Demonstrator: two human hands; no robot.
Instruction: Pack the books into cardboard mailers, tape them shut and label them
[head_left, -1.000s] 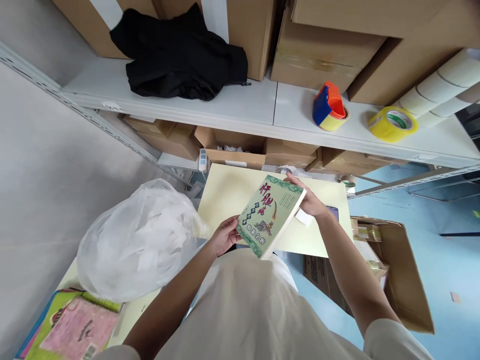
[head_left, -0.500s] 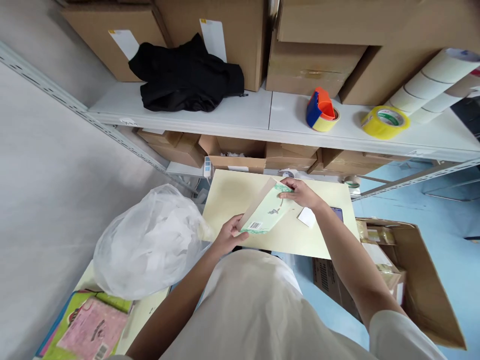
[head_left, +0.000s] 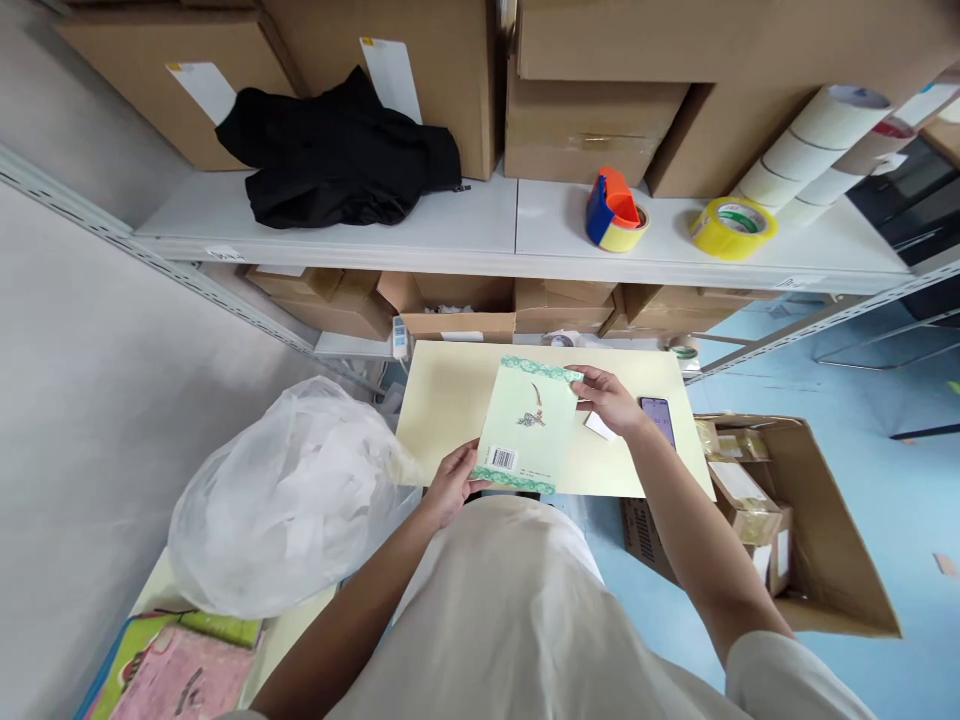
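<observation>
A pale green book (head_left: 529, 425) with green patterned bands and a barcode on its cover is held over the cream table (head_left: 446, 390). My left hand (head_left: 453, 483) is closed on its lower left corner. At the upper right edge, my right hand (head_left: 606, 398) pinches it between thumb and fingers. The cover faces up toward me. Just under my right hand lies a small white paper (head_left: 599, 426), partly hidden. A phone (head_left: 658, 418) with a lit screen rests by my right forearm.
Left of the table bulges a clear plastic bag (head_left: 289, 500) of white scraps. An open carton (head_left: 832, 530) with small boxes stands on the right. The shelf (head_left: 487, 215) ahead bears a black garment (head_left: 337, 150), a tape dispenser (head_left: 616, 212) and yellow tape (head_left: 733, 228).
The book has turned from a slanted, edge-on tilt to lie nearly flat toward me, its whole cover showing. Both hands keep hold of it. The view has shifted slightly right.
</observation>
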